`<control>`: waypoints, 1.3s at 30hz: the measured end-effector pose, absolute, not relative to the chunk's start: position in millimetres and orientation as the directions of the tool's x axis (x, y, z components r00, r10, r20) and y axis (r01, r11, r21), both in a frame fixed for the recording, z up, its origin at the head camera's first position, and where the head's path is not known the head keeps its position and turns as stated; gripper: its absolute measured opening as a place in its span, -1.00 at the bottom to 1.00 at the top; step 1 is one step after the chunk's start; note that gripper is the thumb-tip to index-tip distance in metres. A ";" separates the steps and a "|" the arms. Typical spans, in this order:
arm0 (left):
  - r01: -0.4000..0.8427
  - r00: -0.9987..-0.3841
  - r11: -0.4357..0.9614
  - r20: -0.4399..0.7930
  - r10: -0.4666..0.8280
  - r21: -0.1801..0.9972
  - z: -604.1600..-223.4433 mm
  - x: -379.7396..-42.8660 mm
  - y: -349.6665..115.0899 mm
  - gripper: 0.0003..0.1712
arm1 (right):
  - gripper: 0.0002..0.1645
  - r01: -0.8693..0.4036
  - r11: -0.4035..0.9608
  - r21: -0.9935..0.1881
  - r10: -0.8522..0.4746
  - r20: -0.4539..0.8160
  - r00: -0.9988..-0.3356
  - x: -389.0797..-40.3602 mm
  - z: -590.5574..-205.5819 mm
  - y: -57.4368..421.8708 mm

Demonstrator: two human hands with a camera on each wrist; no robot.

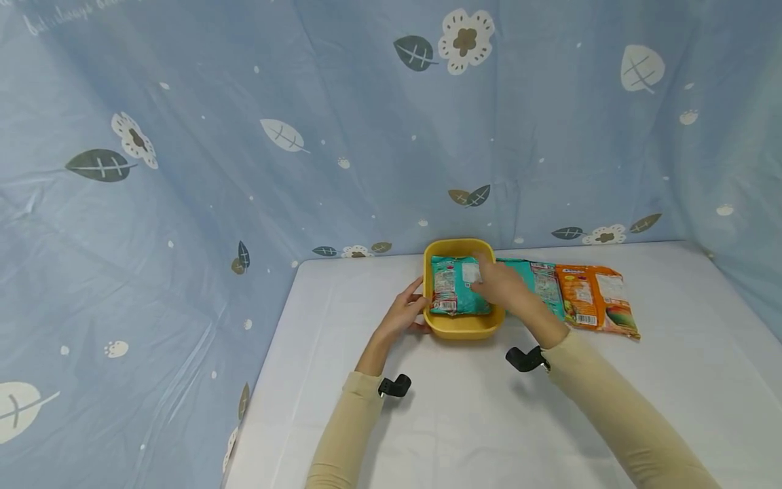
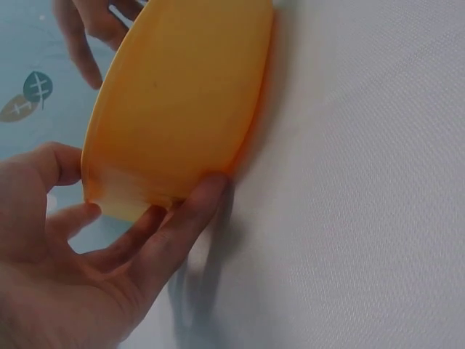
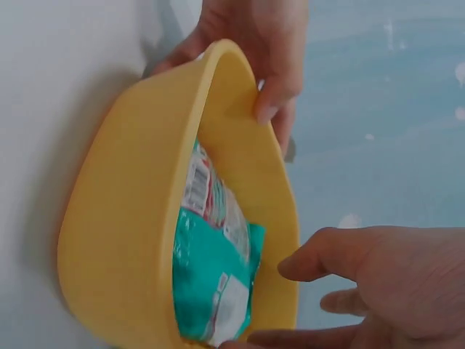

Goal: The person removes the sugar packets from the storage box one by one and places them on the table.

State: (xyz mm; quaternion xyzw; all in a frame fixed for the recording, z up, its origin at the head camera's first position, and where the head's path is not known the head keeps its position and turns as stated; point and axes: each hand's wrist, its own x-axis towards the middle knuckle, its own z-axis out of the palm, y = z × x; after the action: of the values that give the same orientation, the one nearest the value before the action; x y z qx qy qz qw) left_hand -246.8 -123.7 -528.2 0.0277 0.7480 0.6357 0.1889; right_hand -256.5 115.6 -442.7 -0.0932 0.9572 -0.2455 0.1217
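A yellow plastic basin (image 1: 463, 331) stands toward the back of the table, with a teal printed snack bag (image 1: 448, 280) lying inside. My left hand (image 1: 403, 314) holds the basin's left end; in the left wrist view the thumb is at the rim and fingers lie along the outer wall and base. My right hand (image 1: 502, 284) reaches over the basin's right side, above the teal bag. The right wrist view shows its fingers (image 3: 320, 254) extended and spread near the far rim, gripping nothing visible; the lower fingertips run out of frame beside the bag.
Right of the basin lies another teal bag (image 1: 545, 282), partly hidden by the right arm. An orange bag (image 1: 595, 299) lies beside it. A blue patterned curtain (image 1: 366, 136) hangs behind the white-covered table (image 1: 464, 421).
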 end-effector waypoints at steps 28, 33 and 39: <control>-0.192 -0.930 0.174 -0.236 0.282 0.966 -527.9 -245.4 -125.2 -0.27 | 0.01 -0.073 0.907 -0.414 -0.198 -0.268 -0.943 -260.8 -452.7 90.2; -0.196 -0.929 0.172 -0.239 0.282 0.965 -527.2 -244.5 -124.5 -0.27 | -0.01 -0.087 0.912 -0.401 -0.205 -0.261 -0.943 -261.2 -454.5 88.2; -0.192 -0.927 0.168 -0.235 0.293 0.967 -525.9 -242.5 -124.4 -0.26 | 0.01 -0.073 0.914 -0.400 -0.200 -0.286 -0.937 -264.7 -456.8 84.2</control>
State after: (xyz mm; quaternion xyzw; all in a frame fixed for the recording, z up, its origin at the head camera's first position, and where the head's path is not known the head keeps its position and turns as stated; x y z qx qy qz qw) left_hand -242.5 -124.4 -525.9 0.0340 0.7408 0.6439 0.1884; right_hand -264.7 84.2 -456.8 -0.0707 0.9646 -0.1953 0.1627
